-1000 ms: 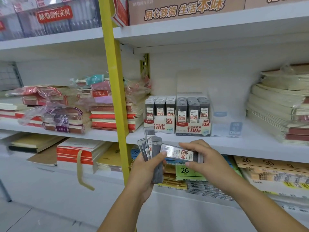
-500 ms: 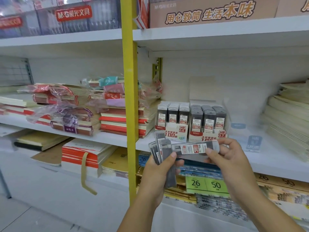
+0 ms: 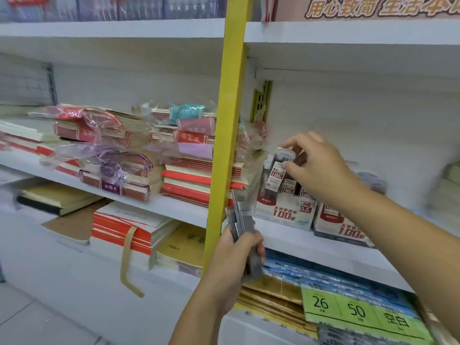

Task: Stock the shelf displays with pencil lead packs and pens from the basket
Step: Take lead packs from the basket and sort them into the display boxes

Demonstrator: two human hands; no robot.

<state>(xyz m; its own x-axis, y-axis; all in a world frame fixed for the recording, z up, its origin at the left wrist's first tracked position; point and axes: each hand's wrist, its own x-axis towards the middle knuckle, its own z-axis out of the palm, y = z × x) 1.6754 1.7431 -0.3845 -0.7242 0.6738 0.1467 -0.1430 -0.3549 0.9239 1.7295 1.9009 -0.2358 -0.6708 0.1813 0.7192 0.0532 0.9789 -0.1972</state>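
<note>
Pinches one pencil lead pack (image 3: pixel 275 175) with the right hand (image 3: pixel 316 170), fingers curled over its top end, thumb against its printed face. Holds the pack roughly upright, slightly tilted, lower end down at the packs standing in the HB 0.5 display box (image 3: pixel 286 214) directly beneath the grip. Locates a second display box (image 3: pixel 341 229) just beside the first, under the right wrist and forearm (label blurred, grade not readable). Clenches a bundle of lead packs (image 3: pixel 239 218) in the left hand (image 3: pixel 229 260), below and to the left of the right-hand grip and well apart from it; fans the packs upward out of the fist, lower ends protruding beneath the fingers. Seats both boxes on the white shelf (image 3: pixel 293 241), at a level between the two grips. Positions the left fist just beside the yellow upright (image 3: pixel 225 145); contact cannot be told. Finds stacked notebooks (image 3: pixel 194 183) beyond the upright, left of both grips, some in clear wrap. Reads 26 and 50 on a green price label (image 3: pixel 356 311) below the right forearm, lower than the left grip.
</note>
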